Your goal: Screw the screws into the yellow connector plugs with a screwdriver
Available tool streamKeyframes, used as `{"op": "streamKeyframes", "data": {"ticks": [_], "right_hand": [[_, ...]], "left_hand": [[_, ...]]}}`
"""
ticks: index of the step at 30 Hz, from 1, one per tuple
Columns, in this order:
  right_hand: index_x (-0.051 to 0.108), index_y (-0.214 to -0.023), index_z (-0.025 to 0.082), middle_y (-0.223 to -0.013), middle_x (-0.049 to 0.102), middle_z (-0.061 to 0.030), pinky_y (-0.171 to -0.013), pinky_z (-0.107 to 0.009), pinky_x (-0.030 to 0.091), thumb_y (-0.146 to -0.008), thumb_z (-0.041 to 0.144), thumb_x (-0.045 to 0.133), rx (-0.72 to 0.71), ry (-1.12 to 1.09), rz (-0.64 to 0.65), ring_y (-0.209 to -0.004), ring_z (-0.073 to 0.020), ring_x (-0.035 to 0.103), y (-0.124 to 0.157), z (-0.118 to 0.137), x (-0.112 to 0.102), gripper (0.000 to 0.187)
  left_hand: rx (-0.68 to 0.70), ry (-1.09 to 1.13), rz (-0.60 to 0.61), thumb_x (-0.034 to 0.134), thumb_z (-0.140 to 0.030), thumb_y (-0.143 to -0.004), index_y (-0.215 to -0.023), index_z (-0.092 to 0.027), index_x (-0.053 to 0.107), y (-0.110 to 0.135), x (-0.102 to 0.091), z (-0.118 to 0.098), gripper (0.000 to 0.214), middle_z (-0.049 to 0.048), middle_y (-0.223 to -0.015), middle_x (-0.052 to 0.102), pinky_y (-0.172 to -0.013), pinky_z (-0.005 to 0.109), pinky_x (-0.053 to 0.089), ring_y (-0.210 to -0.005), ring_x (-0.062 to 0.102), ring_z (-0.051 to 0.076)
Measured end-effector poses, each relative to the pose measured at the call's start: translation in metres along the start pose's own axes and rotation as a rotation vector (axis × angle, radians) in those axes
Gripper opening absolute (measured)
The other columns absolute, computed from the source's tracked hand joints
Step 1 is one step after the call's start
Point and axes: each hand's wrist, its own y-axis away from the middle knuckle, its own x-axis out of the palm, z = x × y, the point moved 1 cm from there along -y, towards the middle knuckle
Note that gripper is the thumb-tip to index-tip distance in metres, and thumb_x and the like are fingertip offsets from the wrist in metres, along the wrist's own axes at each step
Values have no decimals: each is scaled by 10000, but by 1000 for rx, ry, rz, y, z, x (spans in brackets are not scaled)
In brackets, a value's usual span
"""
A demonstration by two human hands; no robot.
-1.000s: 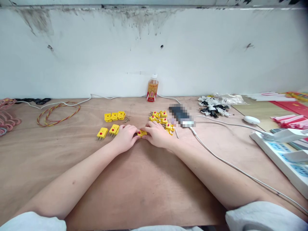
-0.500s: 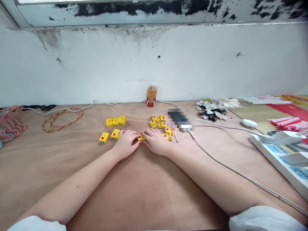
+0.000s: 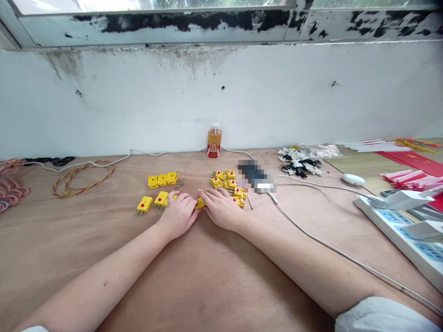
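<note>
At the middle of the table my left hand [image 3: 178, 214] and my right hand [image 3: 223, 207] meet over a yellow connector plug [image 3: 200, 203]. Fingers of both are closed around it, covering most of its body. Left of my left hand stand yellow plugs with red dots, an outer one [image 3: 144, 204] and an inner one [image 3: 161, 199]; another is partly hidden by the fingers. Behind them lie yellow cover shells [image 3: 162, 180] and small screws [image 3: 178, 184]. Beyond my right hand is a cluster of opened yellow plugs [image 3: 226, 183], and a thin screwdriver [image 3: 249, 201] lies beside it.
A drink bottle [image 3: 214, 140] stands against the wall. To the right are a blurred-out phone-like device [image 3: 254, 173], its white cable [image 3: 304, 230], black and white parts [image 3: 300, 162] and a power strip [image 3: 403, 230]. A red-yellow wire coil [image 3: 83, 179] lies left.
The view has tilted up slightly. The plug between my hands has turned or become more covered, so its red dot no longer shows. Both hands stay close together on it.
</note>
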Motion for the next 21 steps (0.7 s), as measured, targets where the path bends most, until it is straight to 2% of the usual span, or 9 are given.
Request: {"op": "streamKeyframes", "data": {"ticks": [2, 4, 5, 7, 10, 13, 15, 18, 21], "right_hand": [[508, -1508, 165, -1550, 540, -233, -1195, -717, 286, -1014, 236, 545, 162, 89, -89, -1434, -404, 490, 5, 12, -2, 500], [547, -1468, 174, -1608, 451, -273, -1119, -882, 192, -975, 267, 613, 287, 142, -90, -1453, -507, 434, 11, 24, -2, 506], [558, -1455, 174, -1619, 426, -288, -1058, -934, 197, -970, 283, 622, 311, 147, -58, -1450, -543, 421, 14, 29, -1, 502], [569, -1441, 174, -1621, 413, -303, -969, -965, 265, -986, 298, 595, 326, 144, 23, -1445, -572, 416, 17, 36, 1, 472], [578, -1425, 190, -1625, 418, -288, -977, -900, 372, -1015, 288, 542, 301, 144, 91, -1442, -536, 451, 17, 41, 2, 423], [591, -1392, 176, -1630, 413, -282, -1023, -831, 413, -1021, 254, 511, 239, 136, 93, -1445, -499, 469, 15, 42, -2, 387], [605, -1357, 144, -1626, 413, -291, -1058, -765, 437, -1015, 237, 514, 172, 108, 83, -1446, -474, 478, 14, 43, -6, 366], [617, -1321, 140, -1648, 395, -262, -1108, -606, 475, -994, 251, 563, 29, 56, 60, -1449, -413, 490, 12, 44, -9, 349], [607, -1336, 148, -1640, 421, -237, -1123, -541, 467, -983, 263, 587, 29, 58, 36, -1452, -386, 483, 11, 38, -9, 372]], "left_hand": [[-16, -78, 3, 507, -242, -1008, -1056, -194, 719, 0, 0, -3, 222, 135, -1011, 758, -1099, 598, 326, -1058, 651, 315], [-67, -151, -6, 503, -236, -997, -1170, -186, 719, 1, 0, -5, 282, 151, -994, 740, -1100, 633, 316, -1037, 641, 335], [-96, -182, -11, 507, -232, -987, -1230, -182, 709, 2, 0, -5, 320, 160, -998, 733, -1100, 651, 311, -1038, 635, 347], [-147, -234, -20, 528, -228, -964, -1257, -183, 707, 2, -1, -6, 346, 179, -1019, 723, -1106, 680, 298, -1079, 621, 373], [-209, -297, -30, 558, -207, -928, -1074, -191, 736, 1, -4, -6, 230, 189, -1040, 716, -1123, 703, 278, -1200, 581, 408], [-254, -307, -51, 561, -193, -920, -962, -183, 713, 0, -7, -5, 158, 203, -1081, 712, -1127, 722, 271, -1276, 545, 436], [-283, -294, -66, 552, -194, -929, -960, -173, 701, -1, -7, -3, 153, 217, -1101, 712, -1120, 735, 274, -1283, 544, 447], [-335, -287, -76, 563, -191, -923, -976, -167, 685, -1, -6, 1, 136, 220, -1080, 721, -1118, 735, 286, -1263, 565, 444], [-374, -304, -63, 581, -192, -900, -1008, -164, 679, -2, -6, 4, 149, 219, -1085, 727, -1126, 718, 296, -1267, 566, 434]]}}
